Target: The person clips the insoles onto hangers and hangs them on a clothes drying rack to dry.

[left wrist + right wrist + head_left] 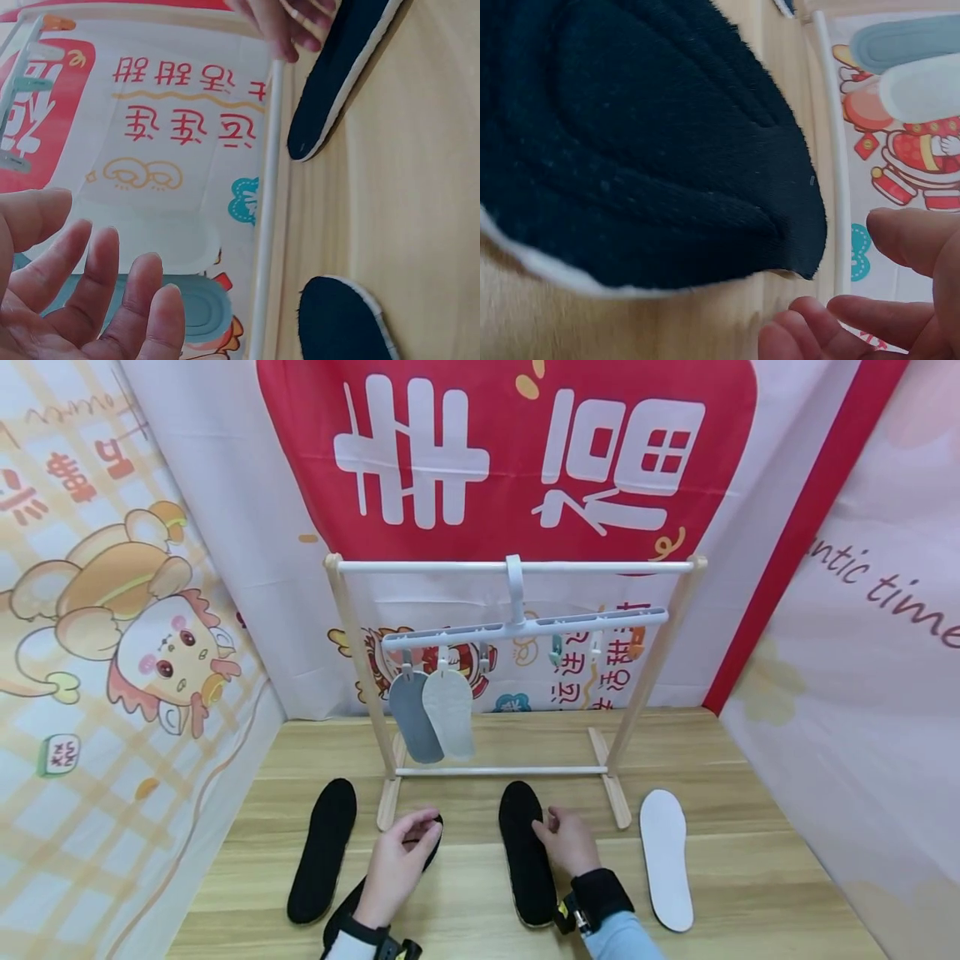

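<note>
My left hand [400, 868], fingers loosely bent and apart, hovers over a black insole [343, 917] that it partly covers in the head view. Its fingers hold nothing in the left wrist view. My right hand [572, 843] is at the right edge of another black insole [525, 852], thumb and fingertips overlapping that edge in the head view. In the right wrist view, a gap shows between the right thumb [907, 236] and the other fingers, with the insole beside them. A grey insole [414, 718] and a whitish insole [450, 714] hang from clips on a hanger [465, 631].
The hanger hooks over the top bar [420, 567] of a wooden-legged rack [651, 681]. More clips [636, 647] dangle on its right half. A third black insole [322, 852] lies at the left of the table [465, 860], a white insole [666, 860] at the right. Printed cloth surrounds the table.
</note>
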`<action>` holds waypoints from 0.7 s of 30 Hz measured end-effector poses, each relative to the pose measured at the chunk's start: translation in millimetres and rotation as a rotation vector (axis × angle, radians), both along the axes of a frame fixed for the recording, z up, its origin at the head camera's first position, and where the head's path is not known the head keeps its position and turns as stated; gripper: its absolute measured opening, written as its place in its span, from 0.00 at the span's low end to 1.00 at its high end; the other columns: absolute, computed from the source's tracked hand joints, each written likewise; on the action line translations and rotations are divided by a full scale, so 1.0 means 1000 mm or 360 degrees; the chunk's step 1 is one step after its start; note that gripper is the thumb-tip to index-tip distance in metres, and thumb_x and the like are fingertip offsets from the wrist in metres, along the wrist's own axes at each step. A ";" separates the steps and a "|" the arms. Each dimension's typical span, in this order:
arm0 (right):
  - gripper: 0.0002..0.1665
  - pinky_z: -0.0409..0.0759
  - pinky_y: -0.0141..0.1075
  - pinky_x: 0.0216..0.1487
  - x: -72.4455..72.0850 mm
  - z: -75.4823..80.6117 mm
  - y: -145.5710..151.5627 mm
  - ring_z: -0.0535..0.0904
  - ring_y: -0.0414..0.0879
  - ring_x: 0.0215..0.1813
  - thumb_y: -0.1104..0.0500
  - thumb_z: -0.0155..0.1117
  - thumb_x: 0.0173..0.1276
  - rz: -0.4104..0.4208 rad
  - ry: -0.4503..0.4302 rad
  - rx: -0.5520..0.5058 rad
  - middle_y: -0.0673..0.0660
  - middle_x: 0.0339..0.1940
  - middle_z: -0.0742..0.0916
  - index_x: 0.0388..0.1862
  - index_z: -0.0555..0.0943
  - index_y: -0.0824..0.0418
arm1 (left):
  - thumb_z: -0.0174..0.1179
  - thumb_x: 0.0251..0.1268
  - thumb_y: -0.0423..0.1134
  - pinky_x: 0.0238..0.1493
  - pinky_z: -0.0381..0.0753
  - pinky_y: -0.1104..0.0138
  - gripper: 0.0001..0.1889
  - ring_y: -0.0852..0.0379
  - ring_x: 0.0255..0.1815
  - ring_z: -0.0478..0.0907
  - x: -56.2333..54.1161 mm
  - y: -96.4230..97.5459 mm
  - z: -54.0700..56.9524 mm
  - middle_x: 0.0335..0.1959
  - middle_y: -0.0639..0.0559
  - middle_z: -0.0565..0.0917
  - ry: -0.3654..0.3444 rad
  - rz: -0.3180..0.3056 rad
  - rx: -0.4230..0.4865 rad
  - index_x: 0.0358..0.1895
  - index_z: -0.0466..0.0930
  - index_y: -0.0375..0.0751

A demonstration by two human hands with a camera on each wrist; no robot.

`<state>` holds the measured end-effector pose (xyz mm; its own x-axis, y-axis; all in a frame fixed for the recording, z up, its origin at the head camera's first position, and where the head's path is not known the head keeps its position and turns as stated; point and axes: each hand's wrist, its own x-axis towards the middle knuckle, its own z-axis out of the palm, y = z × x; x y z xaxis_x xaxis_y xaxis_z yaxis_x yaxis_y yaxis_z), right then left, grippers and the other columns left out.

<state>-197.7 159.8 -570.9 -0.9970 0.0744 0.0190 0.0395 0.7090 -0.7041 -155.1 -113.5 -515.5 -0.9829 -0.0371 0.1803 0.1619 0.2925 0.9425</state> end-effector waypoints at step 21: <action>0.40 0.80 0.55 0.45 -0.009 -0.009 -0.023 0.80 0.65 0.49 0.49 0.81 0.50 -0.0082 -0.0071 0.0272 0.70 0.47 0.83 0.55 0.78 0.72 | 0.66 0.66 0.37 0.39 0.82 0.67 0.10 0.61 0.37 0.81 0.022 0.014 -0.024 0.37 0.53 0.85 0.0011 -0.0066 -0.0056 0.48 0.84 0.38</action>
